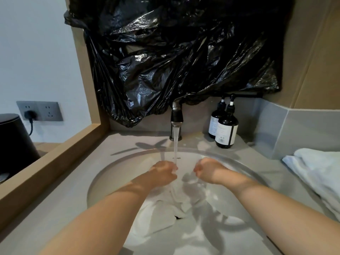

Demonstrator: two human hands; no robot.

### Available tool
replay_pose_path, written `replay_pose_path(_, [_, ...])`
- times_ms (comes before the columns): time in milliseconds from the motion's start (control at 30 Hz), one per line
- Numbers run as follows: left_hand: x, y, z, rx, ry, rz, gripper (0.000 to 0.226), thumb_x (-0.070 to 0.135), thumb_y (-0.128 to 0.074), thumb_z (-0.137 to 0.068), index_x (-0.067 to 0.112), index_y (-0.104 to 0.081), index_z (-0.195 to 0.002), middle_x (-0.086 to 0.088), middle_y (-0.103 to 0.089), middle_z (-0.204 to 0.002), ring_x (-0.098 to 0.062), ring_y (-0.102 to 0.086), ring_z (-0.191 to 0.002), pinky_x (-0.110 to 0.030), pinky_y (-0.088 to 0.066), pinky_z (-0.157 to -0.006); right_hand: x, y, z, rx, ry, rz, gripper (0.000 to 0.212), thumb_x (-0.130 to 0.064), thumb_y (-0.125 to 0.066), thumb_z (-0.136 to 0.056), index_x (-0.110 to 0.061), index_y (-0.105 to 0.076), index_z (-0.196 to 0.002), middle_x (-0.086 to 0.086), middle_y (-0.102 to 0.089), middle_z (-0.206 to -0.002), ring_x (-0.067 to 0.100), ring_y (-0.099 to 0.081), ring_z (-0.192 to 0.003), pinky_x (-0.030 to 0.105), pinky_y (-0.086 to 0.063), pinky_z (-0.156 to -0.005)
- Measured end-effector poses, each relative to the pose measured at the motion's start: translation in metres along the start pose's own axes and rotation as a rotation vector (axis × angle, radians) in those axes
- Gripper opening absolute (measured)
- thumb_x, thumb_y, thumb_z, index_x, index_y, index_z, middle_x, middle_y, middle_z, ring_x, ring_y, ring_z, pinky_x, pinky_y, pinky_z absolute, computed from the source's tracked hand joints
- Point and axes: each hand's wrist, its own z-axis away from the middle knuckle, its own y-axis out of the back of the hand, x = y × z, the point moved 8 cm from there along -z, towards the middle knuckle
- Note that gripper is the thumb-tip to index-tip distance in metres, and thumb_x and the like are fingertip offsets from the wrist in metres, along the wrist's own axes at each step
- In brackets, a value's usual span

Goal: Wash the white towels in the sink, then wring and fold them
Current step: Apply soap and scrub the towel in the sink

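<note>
Grey desk [73,181], round white sink [117,170], tap [177,116] running; left hand [162,173] and right hand [207,169], fingers curled, grip a wet white towel [180,197].

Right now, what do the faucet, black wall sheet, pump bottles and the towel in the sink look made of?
Faucet: metal, brushed grey finish with a dull sheen.
Black sheet: thin plastic film, glossy, with sharp crinkle highlights.
Pump bottles: dark and glossy; glass or plastic, cannot tell.
Towel: white cloth, limp, wet-looking folds.
</note>
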Motion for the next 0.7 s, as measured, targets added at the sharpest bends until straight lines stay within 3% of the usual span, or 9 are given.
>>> replay_pose_path(67, [0.006, 0.009, -0.004, 0.108, 0.064, 0.349, 0.030, 0.016, -0.058, -0.094, 0.018, -0.064, -0.123, -0.004, -0.061, -0.129, -0.018, -0.064, -0.104, -0.028, -0.050, -0.086, 0.008, 0.037, 0.003, 0.260, -0.098, -0.251, 0.019, -0.019, -0.054, -0.090, -0.015, -0.070, -0.099, 0.003, -0.064, -0.098, 0.021, -0.058, -0.091, 0.023, -0.043, -0.068])
replay_pose_path(133, [0.008, 0.013, -0.002, 0.165, 0.114, 0.651, 0.023, 0.010, -0.060, -0.092, 0.014, -0.067, -0.113, -0.008, -0.069, -0.110, -0.014, -0.067, -0.081, -0.025, -0.052, -0.072, 0.016, 0.075, 0.012, 0.577, -0.113, -0.501, 0.014, -0.013, -0.058, -0.087, -0.010, -0.071, -0.091, 0.004, -0.062, -0.089, 0.022, -0.057, -0.087, 0.024, -0.035, -0.062])
replay_pose_path(200, [0.012, 0.016, 0.000, 0.179, 0.107, 0.719, 0.018, 0.009, -0.062, -0.093, 0.013, -0.068, -0.109, -0.008, -0.070, -0.101, -0.013, -0.067, -0.078, -0.024, -0.052, -0.071, 0.024, 0.108, 0.028, 0.863, -0.082, -0.747, 0.011, -0.006, -0.056, -0.085, -0.008, -0.067, -0.086, 0.004, -0.060, -0.085, 0.021, -0.055, -0.085, 0.021, -0.035, -0.065])
replay_pose_path(267, [0.018, 0.016, 0.000, 0.164, 0.081, 0.722, 0.014, 0.011, -0.062, -0.093, 0.014, -0.068, -0.105, -0.007, -0.070, -0.100, -0.014, -0.068, -0.081, -0.023, -0.052, -0.071, 0.037, 0.134, 0.040, 1.059, -0.077, -0.940, 0.016, 0.000, -0.054, -0.084, -0.003, -0.064, -0.096, 0.008, -0.060, -0.090, 0.019, -0.054, -0.085, 0.013, -0.038, -0.063])
replay_pose_path(333, [0.021, 0.015, -0.002, 0.156, 0.059, 0.723, 0.013, 0.011, -0.063, -0.093, 0.014, -0.069, -0.103, -0.007, -0.070, -0.102, -0.015, -0.069, -0.082, -0.022, -0.052, -0.070, 0.050, 0.154, 0.033, 1.085, -0.143, -0.954, 0.029, -0.002, -0.056, -0.086, 0.005, -0.058, -0.114, 0.019, -0.060, -0.109, 0.026, -0.057, -0.095, 0.014, -0.042, -0.070])
replay_pose_path(433, [0.021, 0.013, -0.003, 0.148, 0.036, 0.692, 0.014, 0.011, -0.062, -0.093, 0.015, -0.070, -0.103, -0.006, -0.068, -0.104, -0.015, -0.068, -0.082, -0.023, -0.051, -0.071, 0.062, 0.166, 0.000, 0.861, -0.222, -0.899, 0.045, -0.021, -0.064, -0.089, -0.002, -0.053, -0.128, 0.014, -0.059, -0.124, 0.026, -0.058, -0.110, 0.026, -0.043, -0.083])
replay_pose_path(500, [0.017, 0.011, -0.004, 0.136, 0.038, 0.658, 0.014, 0.009, -0.060, -0.093, 0.015, -0.071, -0.100, -0.006, -0.068, -0.104, -0.014, -0.068, -0.080, -0.022, -0.050, -0.068, 0.059, 0.163, -0.013, 0.718, -0.213, -0.869, 0.037, -0.028, -0.067, -0.088, -0.009, -0.058, -0.119, 0.008, -0.064, -0.108, 0.024, -0.062, -0.101, 0.030, -0.045, -0.079])
replay_pose_path(600, [0.002, 0.011, -0.004, 0.121, 0.089, 0.574, 0.018, 0.005, -0.056, -0.093, 0.011, -0.072, -0.101, -0.006, -0.069, -0.101, -0.016, -0.067, -0.077, -0.023, -0.050, -0.066, 0.057, 0.168, -0.013, 0.806, -0.160, -0.782, 0.017, -0.024, -0.067, -0.089, -0.011, -0.064, -0.099, 0.007, -0.065, -0.097, 0.024, -0.062, -0.091, 0.028, -0.044, -0.074])
replay_pose_path(700, [-0.011, 0.017, -0.003, 0.126, 0.109, 0.530, 0.020, 0.001, -0.054, -0.092, 0.007, -0.070, -0.103, -0.006, -0.069, -0.102, -0.015, -0.066, -0.074, -0.023, -0.050, -0.064, 0.041, 0.164, 0.000, 0.836, -0.052, -0.737, 0.011, -0.017, -0.067, -0.088, -0.008, -0.070, -0.092, 0.011, -0.070, -0.097, 0.023, -0.063, -0.088, 0.030, -0.046, -0.075])
